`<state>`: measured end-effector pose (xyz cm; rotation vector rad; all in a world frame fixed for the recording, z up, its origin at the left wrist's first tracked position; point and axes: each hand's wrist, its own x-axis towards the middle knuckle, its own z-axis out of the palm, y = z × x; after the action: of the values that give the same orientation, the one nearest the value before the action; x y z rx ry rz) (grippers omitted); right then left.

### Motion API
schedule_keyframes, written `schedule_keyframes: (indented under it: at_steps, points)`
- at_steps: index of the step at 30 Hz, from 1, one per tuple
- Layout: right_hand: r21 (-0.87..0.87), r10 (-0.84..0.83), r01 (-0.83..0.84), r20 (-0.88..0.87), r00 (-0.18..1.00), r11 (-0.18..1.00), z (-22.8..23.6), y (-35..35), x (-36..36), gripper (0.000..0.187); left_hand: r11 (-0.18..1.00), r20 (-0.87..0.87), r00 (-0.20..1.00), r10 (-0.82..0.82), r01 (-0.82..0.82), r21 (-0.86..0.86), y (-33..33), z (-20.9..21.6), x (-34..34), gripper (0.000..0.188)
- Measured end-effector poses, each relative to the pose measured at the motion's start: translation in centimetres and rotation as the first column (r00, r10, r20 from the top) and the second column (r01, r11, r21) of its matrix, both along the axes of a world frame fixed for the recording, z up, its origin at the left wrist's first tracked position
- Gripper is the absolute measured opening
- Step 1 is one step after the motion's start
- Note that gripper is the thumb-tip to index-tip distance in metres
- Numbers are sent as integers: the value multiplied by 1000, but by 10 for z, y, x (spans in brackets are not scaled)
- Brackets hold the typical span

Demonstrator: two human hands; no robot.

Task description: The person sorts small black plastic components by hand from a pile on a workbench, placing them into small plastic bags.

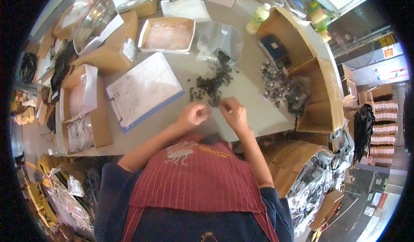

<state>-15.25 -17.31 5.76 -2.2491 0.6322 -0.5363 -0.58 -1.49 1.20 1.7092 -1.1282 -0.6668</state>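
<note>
Small black parts (pixel 214 81) lie in a loose pile on the table, trailing out of the mouth of a clear plastic bag (pixel 220 39). Just short of the pile, my left hand (pixel 194 114) has its fingers curled and is somewhat smeared by motion; what it may hold cannot be made out. Beside it, my right hand (pixel 234 113) is closed in a pinch, with a small pale bit showing at its fingers. The two hands are apart. To the right, more small dark and silvery pieces (pixel 276 84) are heaped at the opening of a cardboard box (pixel 321 95).
Left of the pile lies a blue clipboard (pixel 151 111) with papers. Behind it stands an open carton (pixel 167 34) with pinkish plastic-wrapped contents. A bottle (pixel 258 18) stands at the back. Below the table's right edge is a large carton (pixel 297 160) lined with plastic bags.
</note>
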Motion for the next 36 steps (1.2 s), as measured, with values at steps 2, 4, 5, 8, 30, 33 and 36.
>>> schedule_keyframes:
  at_steps: [2, 4, 5, 8, 30, 33, 36]
  points:
    - [16, 132, -135, 143, 981, 991, 24, 11, -1, 15, 997, 9, 1000, 0, 1, -81, 0, -10, -1, 28]
    - [0, 181, -183, 156, 971, 983, 42, 21, -1, 16, 997, -152, 988, 21, -10, 74, -3, -16, 0, 29]
    - [-21, 223, -223, 171, 960, 975, 45, 24, -1, 18, 997, -154, 988, 20, -8, 75, -4, -14, -1, 29]
    - [88, 203, -217, 144, 969, 972, 41, 23, 0, 24, 1000, -31, 999, 10, -10, 12, -4, -8, -1, 28]
    - [-159, 17, -33, -101, 995, 987, -38, -11, 8, 23, 996, -154, 987, 36, -48, -74, 7, -11, -4, 27]
    - [-195, 18, -44, -132, 991, 980, -36, -11, 4, 23, 996, -152, 988, 39, -51, -78, 7, -9, -4, 27]
    - [-190, -28, -2, -156, 987, 982, -36, -9, 3, 20, 998, -123, 992, 31, -38, -56, 7, -8, -3, 27]
